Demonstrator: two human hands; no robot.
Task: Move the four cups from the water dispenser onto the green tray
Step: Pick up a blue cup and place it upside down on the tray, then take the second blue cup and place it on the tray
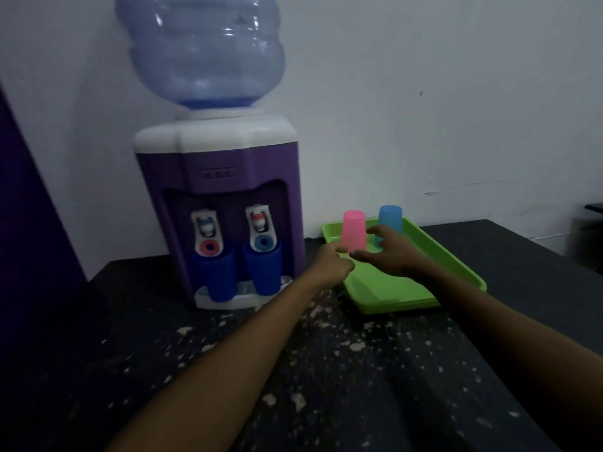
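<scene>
The water dispenser (217, 203), purple with a big blue bottle (202, 50) on top, stood on the dark speckled counter (293, 370) against the white wall, and everything else is placed from it. Just to its right lay the green tray (456, 256), near enough that a cup needs only a short carry. Two dark blue cups (218, 278) (265, 272) stood on the drip shelf at the dispenser's foot, one under each tap, apparently waiting their turn. On the tray's far end, the part nearest the dispenser, a pink cup (354, 231) and, further right, a light blue cup (390, 220) stood upside down and apart, so the job looked half done. The right hand (388, 252) was spread wide and empty, just in front of the two tray cups, seemingly having let go. The left hand (332, 265) was loosely curled at the pink cup's base; whether it touched the cup, I cannot tell.
</scene>
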